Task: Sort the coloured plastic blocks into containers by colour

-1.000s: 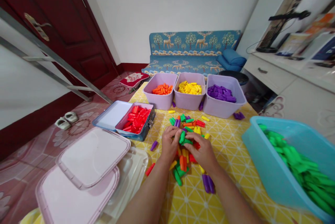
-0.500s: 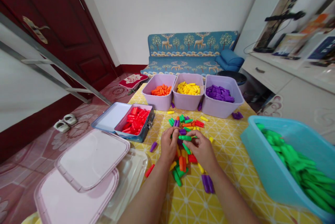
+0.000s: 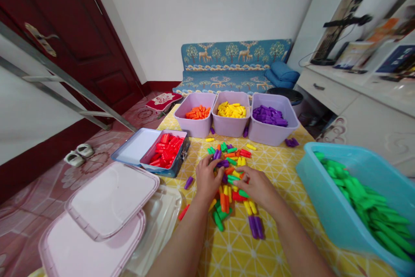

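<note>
Mixed plastic pegs (image 3: pixel 227 195) heaped mid-frame on a yellow tablecloth (image 3: pixel 233 251), long axes every way. Left hand (image 3: pixel 205 178) curled at heap's left edge; right hand (image 3: pixel 257 188) nearer a green peg (image 3: pixel 244 193); any pinch untellable.

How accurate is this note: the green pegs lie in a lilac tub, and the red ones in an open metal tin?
One slip: the green plastic pegs lie in a light-blue tub, not lilac, as the head view shows. The red plastic pegs in the open metal tin are right.
</note>
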`<state>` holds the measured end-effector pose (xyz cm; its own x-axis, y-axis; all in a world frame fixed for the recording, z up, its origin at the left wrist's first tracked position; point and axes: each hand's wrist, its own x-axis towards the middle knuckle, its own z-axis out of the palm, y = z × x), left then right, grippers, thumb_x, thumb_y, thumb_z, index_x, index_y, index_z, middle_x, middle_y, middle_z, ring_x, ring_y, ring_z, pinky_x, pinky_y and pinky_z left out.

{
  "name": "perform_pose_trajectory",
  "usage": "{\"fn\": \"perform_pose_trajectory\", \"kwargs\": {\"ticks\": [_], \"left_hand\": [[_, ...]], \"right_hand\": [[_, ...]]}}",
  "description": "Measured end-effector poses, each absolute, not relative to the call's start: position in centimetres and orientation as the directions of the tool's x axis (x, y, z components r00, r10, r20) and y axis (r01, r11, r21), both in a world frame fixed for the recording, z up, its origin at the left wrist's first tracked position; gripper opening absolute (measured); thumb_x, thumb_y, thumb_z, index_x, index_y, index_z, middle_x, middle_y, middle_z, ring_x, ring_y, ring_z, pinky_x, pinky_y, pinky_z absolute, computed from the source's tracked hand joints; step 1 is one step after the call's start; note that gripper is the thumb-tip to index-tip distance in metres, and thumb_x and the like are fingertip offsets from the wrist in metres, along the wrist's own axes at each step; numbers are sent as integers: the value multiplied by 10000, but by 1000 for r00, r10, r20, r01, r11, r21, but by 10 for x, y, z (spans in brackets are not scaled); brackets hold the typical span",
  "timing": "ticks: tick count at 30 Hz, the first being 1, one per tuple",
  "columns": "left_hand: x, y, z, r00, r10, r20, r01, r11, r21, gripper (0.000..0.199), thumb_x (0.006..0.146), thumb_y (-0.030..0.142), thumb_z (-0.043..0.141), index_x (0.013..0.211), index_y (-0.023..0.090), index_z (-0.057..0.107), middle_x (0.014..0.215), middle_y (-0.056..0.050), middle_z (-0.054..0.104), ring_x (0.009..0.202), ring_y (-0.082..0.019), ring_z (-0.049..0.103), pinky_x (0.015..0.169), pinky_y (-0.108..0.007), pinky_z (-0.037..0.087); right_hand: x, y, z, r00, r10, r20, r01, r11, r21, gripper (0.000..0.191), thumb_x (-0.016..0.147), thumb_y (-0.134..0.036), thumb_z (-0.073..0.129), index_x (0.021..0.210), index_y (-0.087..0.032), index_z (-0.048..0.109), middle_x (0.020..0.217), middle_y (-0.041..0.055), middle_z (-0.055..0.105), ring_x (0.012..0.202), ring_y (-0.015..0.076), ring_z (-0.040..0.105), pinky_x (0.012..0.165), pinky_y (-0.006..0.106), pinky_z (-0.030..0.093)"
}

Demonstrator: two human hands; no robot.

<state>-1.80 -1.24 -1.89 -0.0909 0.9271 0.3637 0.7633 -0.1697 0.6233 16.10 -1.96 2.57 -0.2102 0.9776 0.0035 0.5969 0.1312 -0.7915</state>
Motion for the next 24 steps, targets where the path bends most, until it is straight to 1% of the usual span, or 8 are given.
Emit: {"fn": "perform_pose_trajectory", "kwargs": {"ticks": [3,6,10,12,15,18,20,24], "left_hand": [[-18,-11,-21,-105,929,355,748,-161,643,268,781,186,600,1013,253,717,1139,-68,621,1110,-249,553,948,-411,439],[-19,-11,-21,-118,928,354,725,-163,669,336,713,63,547,942,233,724,1061,-54,641,1062,-226,572,930,-381,448],[-19,-12,-18,-120,927,357,722,-165,672,354,673,35,524,896,224,724,1032,-50,647,1040,-222,576,921,-370,449],[-18,-13,-17,-117,931,346,727,-158,669,357,684,55,535,930,232,723,1033,-50,649,1037,-224,576,921,-372,447],[-18,-14,-15,-99,939,329,736,-153,660,387,697,100,571,1020,260,711,1058,-44,651,1048,-230,571,937,-379,434],[-17,-13,-15,-99,941,323,744,-146,652,373,707,133,593,1033,273,707,1039,-39,650,1029,-224,572,920,-368,431],[-17,-13,-16,-113,939,324,744,-136,654,300,720,149,593,972,259,715,976,-38,647,978,-212,581,878,-350,439],[-17,-13,-16,-138,928,347,752,-130,646,138,705,128,585,755,222,673,866,-29,636,904,-204,583,815,-333,433]], "right_hand": [[171,-17,35,-75,997,2,420,33,-907,284,662,-325,735,901,-177,699,615,-10,646,555,149,581,525,257,433],[178,-15,51,295,946,134,59,122,-991,269,705,-392,731,862,-179,684,776,0,671,629,120,600,574,243,475],[189,-14,70,718,658,227,-288,578,-764,214,718,-271,743,881,-189,631,922,-9,650,831,112,642,808,283,530],[197,-16,76,753,627,200,-363,649,-668,141,755,-262,710,802,-184,602,977,13,646,993,133,640,977,320,478],[205,-21,80,725,677,122,-469,617,-632,221,881,-412,543,837,-203,599,1135,50,617,1133,164,606,1061,361,418],[203,-22,77,704,703,100,-464,563,-684,382,911,-542,396,989,-234,609,1283,63,563,1141,202,605,1004,439,443],[197,-18,69,684,718,134,-368,497,-786,411,880,-558,429,1046,-230,613,1221,75,608,1080,216,625,934,450,466],[191,-5,34,397,866,304,182,250,-951,332,791,-457,594,978,-194,671,1000,81,690,978,239,626,890,421,455]]}}
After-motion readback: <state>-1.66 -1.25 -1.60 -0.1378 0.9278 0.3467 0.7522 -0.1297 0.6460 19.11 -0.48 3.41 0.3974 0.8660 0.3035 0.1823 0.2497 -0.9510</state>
